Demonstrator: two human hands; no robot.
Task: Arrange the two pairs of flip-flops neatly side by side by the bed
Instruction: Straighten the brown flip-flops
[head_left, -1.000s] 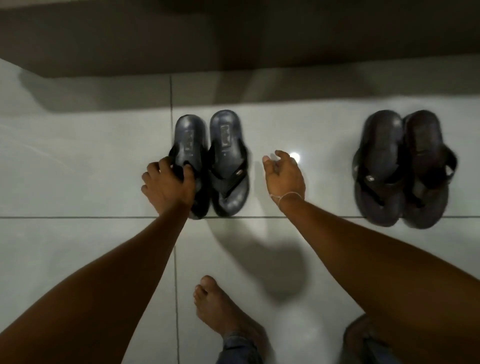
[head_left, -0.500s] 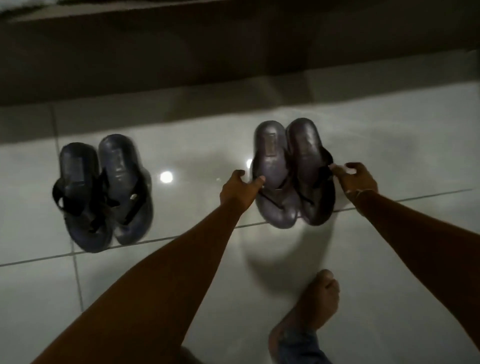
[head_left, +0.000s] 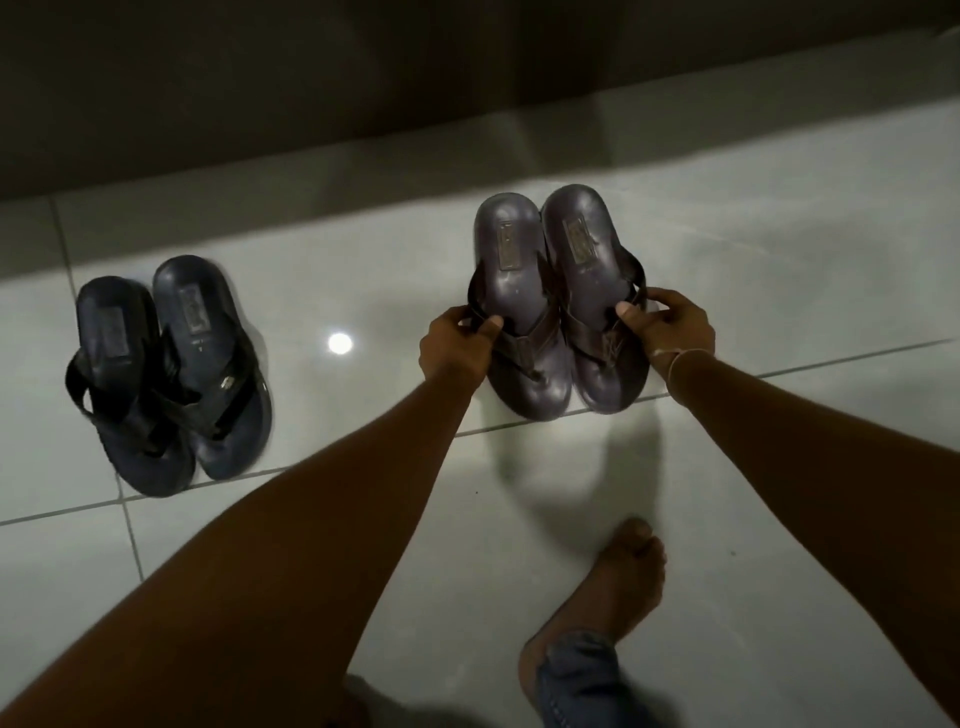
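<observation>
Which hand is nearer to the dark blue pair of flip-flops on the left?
The left hand. It grips the brown pair on the side facing the dark blue pair; the right hand is on the far side.

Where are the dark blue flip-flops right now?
In the head view, the dark blue flip-flops sit on the floor at the left, apart from the brown flip-flops that the left hand and right hand hold.
</observation>
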